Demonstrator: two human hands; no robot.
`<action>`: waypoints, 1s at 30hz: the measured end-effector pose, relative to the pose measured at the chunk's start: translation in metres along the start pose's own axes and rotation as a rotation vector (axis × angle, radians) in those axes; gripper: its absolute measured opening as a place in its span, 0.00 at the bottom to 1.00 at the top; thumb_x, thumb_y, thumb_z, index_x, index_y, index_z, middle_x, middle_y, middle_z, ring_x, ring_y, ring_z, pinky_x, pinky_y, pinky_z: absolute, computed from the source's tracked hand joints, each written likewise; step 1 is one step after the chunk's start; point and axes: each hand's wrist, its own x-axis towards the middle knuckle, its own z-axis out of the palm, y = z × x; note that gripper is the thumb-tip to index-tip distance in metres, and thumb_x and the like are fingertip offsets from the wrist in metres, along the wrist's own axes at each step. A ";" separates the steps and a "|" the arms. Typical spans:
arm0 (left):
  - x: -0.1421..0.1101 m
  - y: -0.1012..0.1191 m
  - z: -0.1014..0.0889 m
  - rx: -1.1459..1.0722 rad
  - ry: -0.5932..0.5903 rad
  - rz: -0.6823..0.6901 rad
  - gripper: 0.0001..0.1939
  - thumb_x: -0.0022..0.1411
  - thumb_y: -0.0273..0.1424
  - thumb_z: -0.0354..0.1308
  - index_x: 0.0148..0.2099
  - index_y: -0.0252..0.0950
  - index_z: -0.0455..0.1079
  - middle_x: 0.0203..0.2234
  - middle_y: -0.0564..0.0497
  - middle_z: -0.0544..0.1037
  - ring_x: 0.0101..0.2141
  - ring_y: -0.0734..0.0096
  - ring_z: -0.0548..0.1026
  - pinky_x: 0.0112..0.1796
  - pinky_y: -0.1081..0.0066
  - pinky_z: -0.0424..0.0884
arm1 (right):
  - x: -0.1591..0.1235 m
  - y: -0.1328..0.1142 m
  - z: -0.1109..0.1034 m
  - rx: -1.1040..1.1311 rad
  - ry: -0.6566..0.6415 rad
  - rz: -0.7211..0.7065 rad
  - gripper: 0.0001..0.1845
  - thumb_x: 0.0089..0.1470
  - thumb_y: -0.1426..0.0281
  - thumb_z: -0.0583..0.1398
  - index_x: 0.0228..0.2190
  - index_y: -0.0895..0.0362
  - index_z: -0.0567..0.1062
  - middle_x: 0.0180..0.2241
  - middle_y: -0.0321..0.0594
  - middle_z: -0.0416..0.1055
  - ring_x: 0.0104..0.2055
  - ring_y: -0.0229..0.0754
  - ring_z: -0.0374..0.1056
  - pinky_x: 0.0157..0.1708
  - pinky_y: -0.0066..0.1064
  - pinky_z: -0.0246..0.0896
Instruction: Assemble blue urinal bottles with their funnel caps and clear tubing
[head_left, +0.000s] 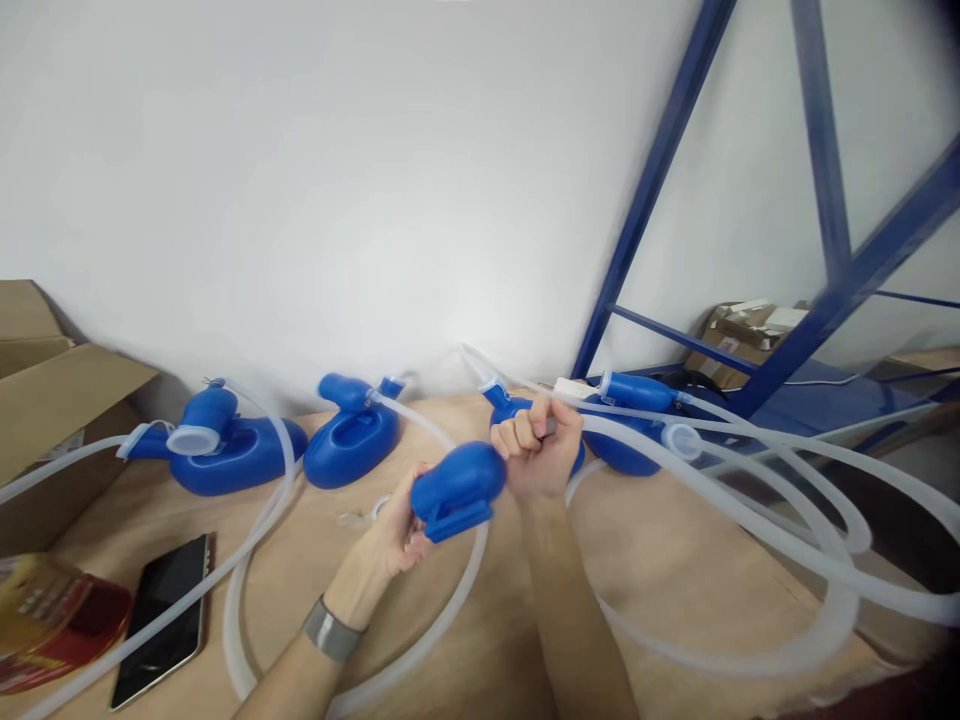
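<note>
Head view: smooth, rounded blue piece (461, 480), flat-edged below.

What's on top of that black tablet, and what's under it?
A whitish tube crosses over the black tablet, hiding a strip of screen. Whether they touch, I can't tell. Brown surface shows beside it; whatever's directly underneath is covered.
</note>
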 end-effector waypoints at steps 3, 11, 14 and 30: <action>-0.010 -0.003 0.015 -0.051 0.010 -0.017 0.36 0.49 0.67 0.58 0.21 0.40 0.53 0.08 0.57 0.60 0.08 0.80 0.54 0.10 0.78 0.46 | 0.000 -0.018 -0.007 0.010 -0.028 -0.030 0.31 0.56 0.55 0.62 0.16 0.53 0.50 0.12 0.22 0.35 0.13 0.30 0.32 0.12 0.23 0.47; -0.085 0.015 -0.003 0.824 0.302 0.826 0.24 0.55 0.51 0.70 0.45 0.39 0.82 0.25 0.49 0.81 0.23 0.65 0.77 0.24 0.71 0.74 | -0.005 -0.052 -0.029 0.170 0.160 -0.073 0.27 0.62 0.63 0.60 0.19 0.52 0.51 0.13 0.21 0.39 0.14 0.31 0.35 0.14 0.22 0.52; -0.104 0.007 -0.035 1.260 0.504 1.054 0.26 0.53 0.45 0.73 0.54 0.48 0.81 0.40 0.49 0.85 0.35 0.59 0.83 0.35 0.67 0.81 | 0.019 -0.069 -0.075 0.237 0.311 -0.315 0.24 0.63 0.61 0.60 0.21 0.52 0.57 0.14 0.21 0.43 0.13 0.30 0.43 0.19 0.20 0.60; -0.001 -0.084 -0.091 1.534 0.715 0.768 0.23 0.68 0.41 0.55 0.63 0.44 0.72 0.61 0.44 0.76 0.56 0.49 0.78 0.47 0.58 0.80 | 0.065 0.034 -0.174 -1.487 0.392 0.046 0.34 0.71 0.49 0.43 0.46 0.56 0.82 0.48 0.53 0.81 0.61 0.61 0.69 0.66 0.60 0.49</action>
